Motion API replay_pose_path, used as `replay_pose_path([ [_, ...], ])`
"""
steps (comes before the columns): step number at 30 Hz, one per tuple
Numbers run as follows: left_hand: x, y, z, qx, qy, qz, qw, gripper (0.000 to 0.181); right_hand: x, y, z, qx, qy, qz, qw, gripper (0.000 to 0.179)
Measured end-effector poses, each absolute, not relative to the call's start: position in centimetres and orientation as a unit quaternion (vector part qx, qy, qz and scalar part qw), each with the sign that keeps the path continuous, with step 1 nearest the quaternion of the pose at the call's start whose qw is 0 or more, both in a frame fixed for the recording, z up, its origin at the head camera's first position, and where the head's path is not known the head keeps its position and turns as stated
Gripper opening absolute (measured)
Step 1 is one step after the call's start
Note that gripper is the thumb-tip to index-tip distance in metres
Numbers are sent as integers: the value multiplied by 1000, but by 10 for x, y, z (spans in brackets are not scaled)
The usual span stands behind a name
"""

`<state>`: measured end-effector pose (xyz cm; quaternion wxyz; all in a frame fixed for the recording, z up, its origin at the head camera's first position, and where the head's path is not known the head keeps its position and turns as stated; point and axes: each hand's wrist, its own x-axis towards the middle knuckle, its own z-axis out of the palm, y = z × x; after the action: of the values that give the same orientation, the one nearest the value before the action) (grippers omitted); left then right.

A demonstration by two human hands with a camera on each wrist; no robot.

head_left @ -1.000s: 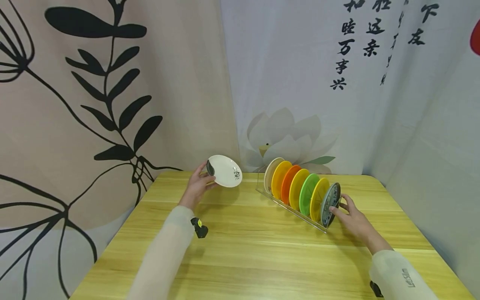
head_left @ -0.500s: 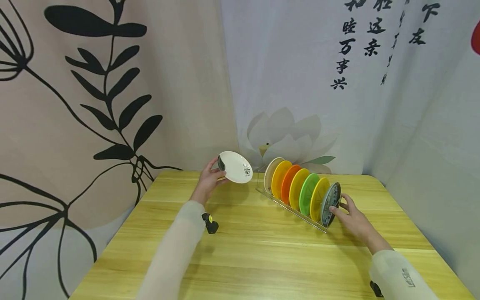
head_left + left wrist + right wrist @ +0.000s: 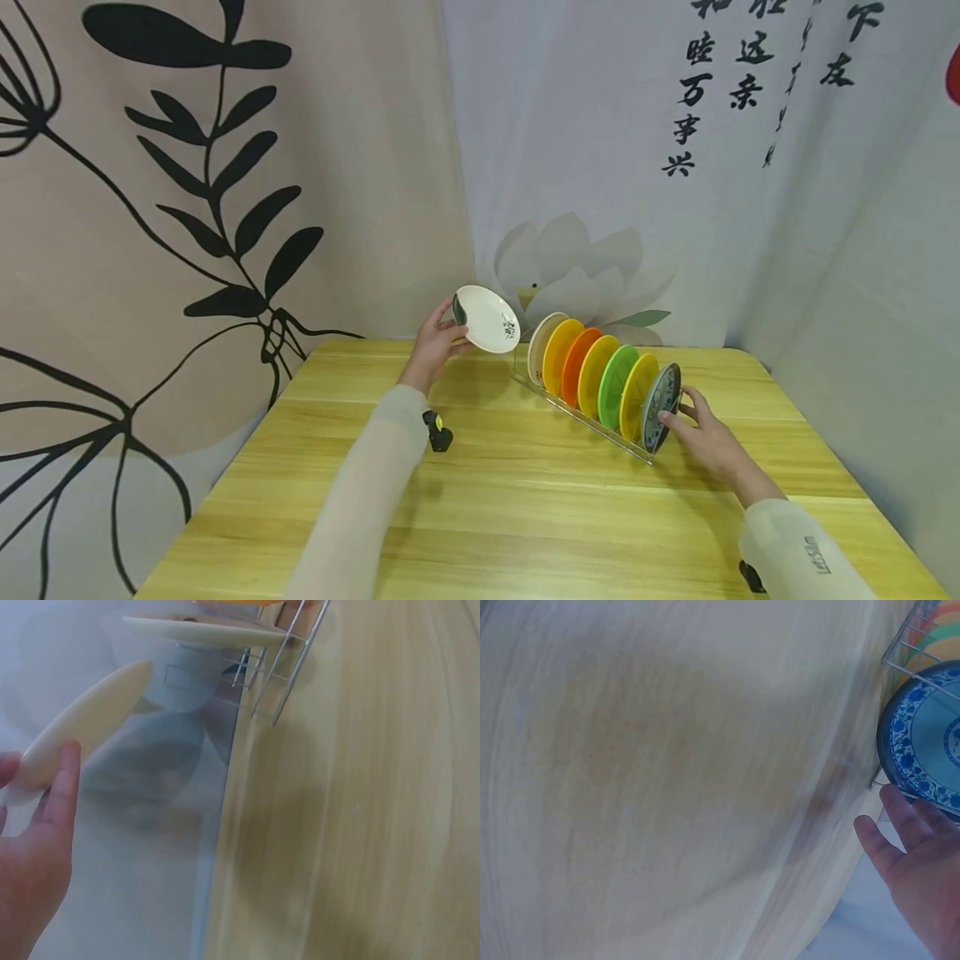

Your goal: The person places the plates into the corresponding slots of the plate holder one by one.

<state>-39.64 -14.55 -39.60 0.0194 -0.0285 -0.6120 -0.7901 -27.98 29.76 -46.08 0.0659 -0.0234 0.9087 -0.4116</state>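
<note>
A white oval plate with a dark patch at one edge and small dark printing is gripped at its left edge by my left hand, raised above the table. In the left wrist view this plate tilts edge-on, with the fingers on its underside. A wire dish rack holds a row of upright plates: cream, yellow, orange, green and a blue-and-white patterned plate at the near right end. My right hand is at that end, fingers extended and fingertips right at the rack's end wire and the patterned plate's edge.
The rack stands at the back right of a wooden table. Printed curtains hang behind and to the right, close to the table's edges. A cream plate stands at the rack's left end, nearest the raised plate.
My left hand has carried the white plate right and slightly up, closer to the rack's left end. The right hand and the racked plates have stayed in place.
</note>
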Motion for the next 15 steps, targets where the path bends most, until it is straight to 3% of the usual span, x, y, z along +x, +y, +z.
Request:
replay_pose_path([
  [15, -411, -115, -402, -46, -652, -756, 17, 75, -281, 298, -462, -26, 912, -405, 60, 94],
])
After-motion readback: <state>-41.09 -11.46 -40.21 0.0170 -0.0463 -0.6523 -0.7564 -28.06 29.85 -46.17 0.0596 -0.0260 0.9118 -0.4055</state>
